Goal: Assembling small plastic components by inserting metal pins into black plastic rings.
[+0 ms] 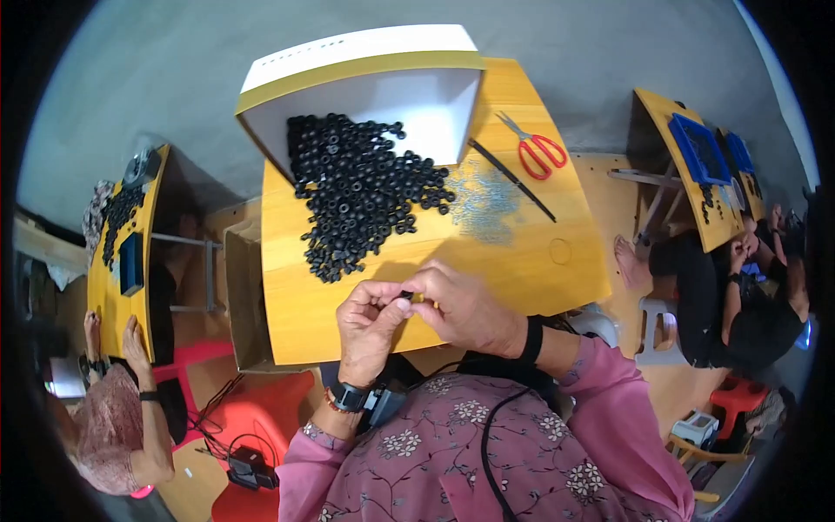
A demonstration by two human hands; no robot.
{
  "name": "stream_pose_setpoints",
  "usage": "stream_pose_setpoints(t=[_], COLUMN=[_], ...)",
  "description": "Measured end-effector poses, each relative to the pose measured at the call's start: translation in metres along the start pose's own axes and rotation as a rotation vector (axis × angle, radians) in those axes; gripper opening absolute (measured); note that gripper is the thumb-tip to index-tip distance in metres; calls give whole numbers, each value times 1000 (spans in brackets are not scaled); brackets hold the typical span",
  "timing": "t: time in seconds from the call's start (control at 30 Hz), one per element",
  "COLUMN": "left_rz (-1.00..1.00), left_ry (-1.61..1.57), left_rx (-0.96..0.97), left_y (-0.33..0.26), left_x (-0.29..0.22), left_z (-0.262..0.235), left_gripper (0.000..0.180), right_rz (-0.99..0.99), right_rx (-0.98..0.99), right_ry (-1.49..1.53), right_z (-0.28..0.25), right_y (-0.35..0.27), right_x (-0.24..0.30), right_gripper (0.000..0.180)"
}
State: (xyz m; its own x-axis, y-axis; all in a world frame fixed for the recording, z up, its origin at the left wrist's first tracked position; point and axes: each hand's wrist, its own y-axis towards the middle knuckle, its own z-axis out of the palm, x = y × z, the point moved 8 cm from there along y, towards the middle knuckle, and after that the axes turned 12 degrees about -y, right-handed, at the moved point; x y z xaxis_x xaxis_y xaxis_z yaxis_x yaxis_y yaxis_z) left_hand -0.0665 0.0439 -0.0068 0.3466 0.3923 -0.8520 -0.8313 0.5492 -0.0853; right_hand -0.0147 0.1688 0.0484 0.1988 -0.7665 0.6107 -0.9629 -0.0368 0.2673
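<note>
Both hands meet over the near edge of the yellow table (pixel 304 326). My left hand (pixel 367 324) pinches a small black part (pixel 406 296) between thumb and fingers. My right hand (pixel 458 304) is closed in a pinch against the same part from the right; a bit of yellow shows there, and I cannot tell whether it is table or another piece. Beyond my hands lies a heap of small black ring-shaped parts (pixel 357 191), spilling out of a tipped white box (pixel 439 96). Many thin bluish pieces (pixel 485 202) are scattered right of the heap.
Red-handled scissors (pixel 541 157) and a thin black rod (pixel 513 181) lie at the far right of the table. A cardboard box (pixel 245 296) stands against its left side. People sit at side tables with a dark tray (pixel 131 264) and a blue tray (pixel 698 148).
</note>
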Motion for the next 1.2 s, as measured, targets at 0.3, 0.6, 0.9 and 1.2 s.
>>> stream_pose_setpoints(t=[0.3, 0.6, 0.9, 1.2], left_rz=[-45, 52, 69, 81], left_ry=[-44, 221, 237, 167], left_rx=[-53, 4, 8, 23], left_y=[7, 0, 0, 0], left_x=[16, 17, 18, 18], left_z=[8, 12, 12, 8], left_gripper=[12, 14, 16, 16], right_rz=[163, 400, 320, 400], right_rx=[15, -299, -114, -27], right_ry=[-32, -326, -567, -550], right_z=[-33, -135, -128, -117], right_y=[-56, -55, -28, -28], right_x=[-53, -146, -164, -169], right_gripper=[22, 14, 10, 11])
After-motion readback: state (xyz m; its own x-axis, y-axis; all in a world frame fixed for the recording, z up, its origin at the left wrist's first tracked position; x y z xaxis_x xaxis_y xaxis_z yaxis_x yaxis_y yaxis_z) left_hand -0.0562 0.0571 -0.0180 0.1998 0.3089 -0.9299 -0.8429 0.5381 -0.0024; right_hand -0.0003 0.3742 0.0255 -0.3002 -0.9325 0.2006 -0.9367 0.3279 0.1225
